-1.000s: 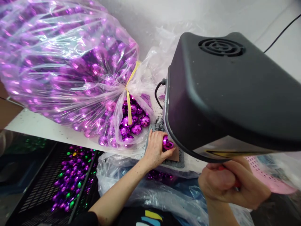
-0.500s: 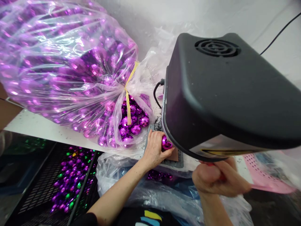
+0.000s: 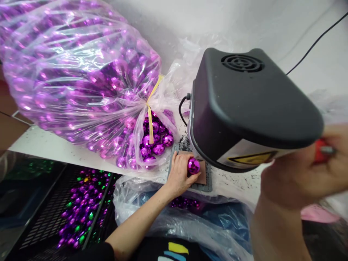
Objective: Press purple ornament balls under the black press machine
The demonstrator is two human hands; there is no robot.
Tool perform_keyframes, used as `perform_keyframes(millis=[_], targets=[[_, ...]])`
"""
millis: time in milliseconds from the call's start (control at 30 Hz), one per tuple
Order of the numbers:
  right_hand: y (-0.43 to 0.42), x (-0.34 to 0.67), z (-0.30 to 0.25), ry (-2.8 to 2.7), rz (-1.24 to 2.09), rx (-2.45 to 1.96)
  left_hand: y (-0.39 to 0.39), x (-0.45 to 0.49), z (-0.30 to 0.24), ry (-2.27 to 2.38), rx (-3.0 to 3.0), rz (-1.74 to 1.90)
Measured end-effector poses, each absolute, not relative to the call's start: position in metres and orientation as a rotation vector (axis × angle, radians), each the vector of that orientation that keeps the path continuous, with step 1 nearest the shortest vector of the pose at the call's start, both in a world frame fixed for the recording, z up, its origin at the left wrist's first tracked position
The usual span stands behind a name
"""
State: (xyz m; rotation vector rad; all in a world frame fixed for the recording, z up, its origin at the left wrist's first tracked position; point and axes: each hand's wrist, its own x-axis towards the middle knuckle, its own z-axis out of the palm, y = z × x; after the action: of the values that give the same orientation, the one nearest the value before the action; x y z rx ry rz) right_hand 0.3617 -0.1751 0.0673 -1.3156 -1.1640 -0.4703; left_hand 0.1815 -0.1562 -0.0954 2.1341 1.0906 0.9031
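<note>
My left hand (image 3: 179,172) is closed on a shiny purple faceted ball (image 3: 194,165), keeping it over a brown square pad (image 3: 201,173) on a grey metal base (image 3: 208,185). Above it and to the right looms the black, vented head of a bench machine (image 3: 244,98), which hides whatever is underneath. At the machine's right side my right hand (image 3: 304,174) wraps around a red handle (image 3: 322,151) with a metal end; the hand is partly blurred.
A big clear bag of purple balls (image 3: 89,83), tied with yellow ribbon (image 3: 150,123), fills the left; loose balls lie in its mouth. Below stands a black crate (image 3: 40,224) with purple and green balls. An open plastic bag (image 3: 190,226) hangs at the table's front edge. Dark shavings litter the tabletop.
My right hand has swung up and to the right with the red handle, from under the machine's front to its right side. The left hand stays almost in place with the ball.
</note>
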Motion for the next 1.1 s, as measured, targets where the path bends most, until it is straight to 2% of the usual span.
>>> perform_keyframes(millis=[133,267,333,400,467,533,600,700,800,967,1100], targets=[[-0.135,0.366,0.097,-1.205,-0.31,-1.34,-0.189,0.17,-0.095,1.078,2.24,0.926],[-0.129,0.365,0.096,-1.139,-0.285,-1.361,-0.192,0.153,-0.086,0.947,2.227,0.842],[-0.131,0.366,0.094,-1.137,-0.273,-1.357,-0.168,0.147,-0.081,1.055,2.216,0.923],[-0.133,0.366,0.092,-1.137,-0.275,-1.351,-0.133,0.142,-0.077,1.365,2.268,0.97],[-0.134,0.367,0.093,-1.14,-0.281,-1.361,-0.098,0.14,-0.077,1.592,2.457,0.752],[-0.134,0.367,0.095,-1.138,-0.282,-1.37,-0.073,0.139,-0.076,1.616,2.616,0.507],[-0.134,0.366,0.096,-1.141,-0.274,-1.368,-0.061,0.138,-0.074,1.577,2.635,0.417],[-0.134,0.366,0.096,-1.168,-0.279,-1.374,-0.068,0.133,-0.066,1.419,2.419,0.639],[-0.135,0.366,0.095,-1.195,-0.288,-1.378,-0.091,0.127,-0.061,1.113,1.892,0.878],[-0.134,0.367,0.093,-1.191,-0.321,-1.382,-0.119,0.129,-0.068,0.816,1.009,0.74],[-0.134,0.367,0.093,-1.203,-0.303,-1.355,-0.122,0.138,-0.068,0.87,1.012,0.706]])
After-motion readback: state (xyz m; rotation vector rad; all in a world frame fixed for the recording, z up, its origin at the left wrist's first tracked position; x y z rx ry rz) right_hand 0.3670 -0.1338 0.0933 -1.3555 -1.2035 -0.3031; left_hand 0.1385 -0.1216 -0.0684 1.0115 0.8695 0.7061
